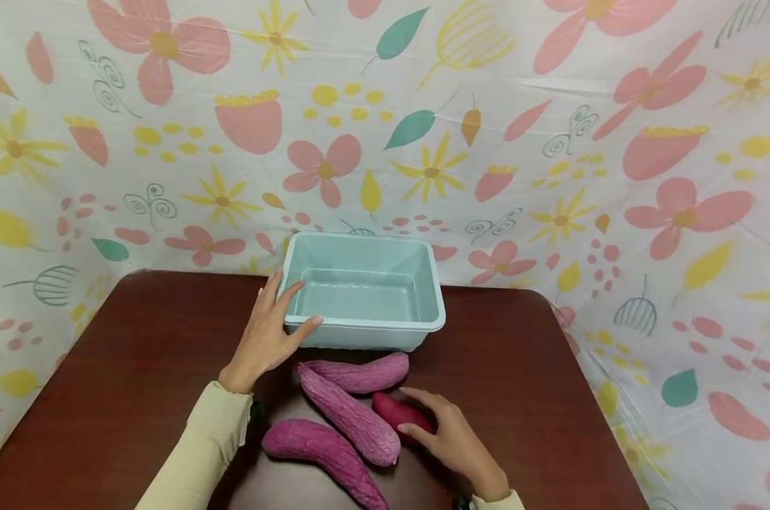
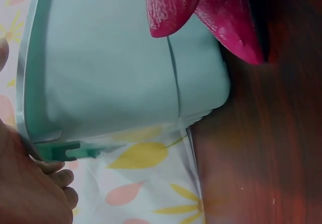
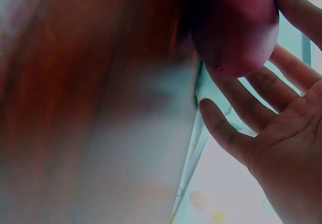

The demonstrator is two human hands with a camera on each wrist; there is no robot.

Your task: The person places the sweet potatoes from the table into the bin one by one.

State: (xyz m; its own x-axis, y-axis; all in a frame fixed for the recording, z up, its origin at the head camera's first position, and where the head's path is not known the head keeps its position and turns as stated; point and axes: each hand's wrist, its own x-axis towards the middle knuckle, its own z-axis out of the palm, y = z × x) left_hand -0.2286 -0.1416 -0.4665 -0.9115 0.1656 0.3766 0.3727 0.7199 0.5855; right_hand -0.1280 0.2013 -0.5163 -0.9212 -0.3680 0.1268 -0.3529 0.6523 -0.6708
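Observation:
My right hand (image 1: 451, 435) holds a smooth, dark red oblong vegetable (image 1: 397, 412), thumb on its near side and fingers on its far side. In the right wrist view, the vegetable's rounded end (image 3: 236, 32) lies between the thumb and the spread fingers. At the left front corner of a pale blue-green plastic tub (image 1: 359, 334), my left hand (image 1: 266, 333) rests on the rim with its fingers spread. Three long purple vegetables resembling eggplants lie before the tub: one crosswise (image 1: 365, 374), one slanting (image 1: 349, 414), one nearest me (image 1: 321, 450).
The tub stands at the far edge of a dark brown wooden table (image 1: 512, 368). Right behind the table hangs a white cloth (image 1: 359, 113) printed with flowers, which also runs along both sides.

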